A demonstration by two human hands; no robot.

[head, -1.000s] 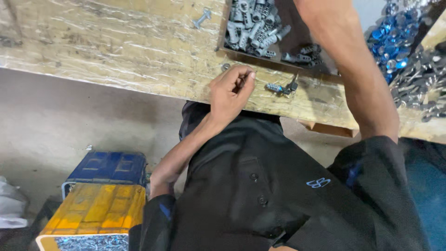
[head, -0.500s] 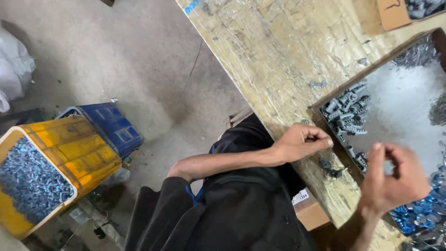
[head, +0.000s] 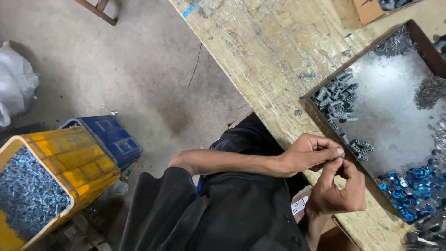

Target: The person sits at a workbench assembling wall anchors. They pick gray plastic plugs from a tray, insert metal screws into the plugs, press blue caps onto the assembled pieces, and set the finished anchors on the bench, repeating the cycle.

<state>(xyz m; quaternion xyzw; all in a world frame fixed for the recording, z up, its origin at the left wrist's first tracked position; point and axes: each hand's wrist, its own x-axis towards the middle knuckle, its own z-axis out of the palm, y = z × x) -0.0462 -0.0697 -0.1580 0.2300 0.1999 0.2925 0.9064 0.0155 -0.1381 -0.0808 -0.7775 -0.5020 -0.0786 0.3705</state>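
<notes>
My left hand [head: 309, 154] and my right hand [head: 338, 190] meet at the near edge of a worn wooden table [head: 260, 51]. Their fingertips pinch a small metal part [head: 341, 152] between them; the fingers hide most of it. Just beyond the hands lies a shallow dark-rimmed tray [head: 390, 107]. It holds a pile of grey ribbed fasteners [head: 337, 100], a heap of shiny blue round pieces [head: 409, 190] and clumps of thin wire bits [head: 429, 90]. My black-clothed lap fills the lower middle of the view.
A loose bolt [head: 306, 75] and a washer [head: 298, 112] lie on the table next to the tray. On the concrete floor to the left stand a yellow crate [head: 74, 158] full of metal parts, a blue crate [head: 111, 137] and a white bag [head: 16, 83].
My right hand has come in from the tray to meet my left hand, and both now pinch a small part. The view has swung left, showing more floor.
</notes>
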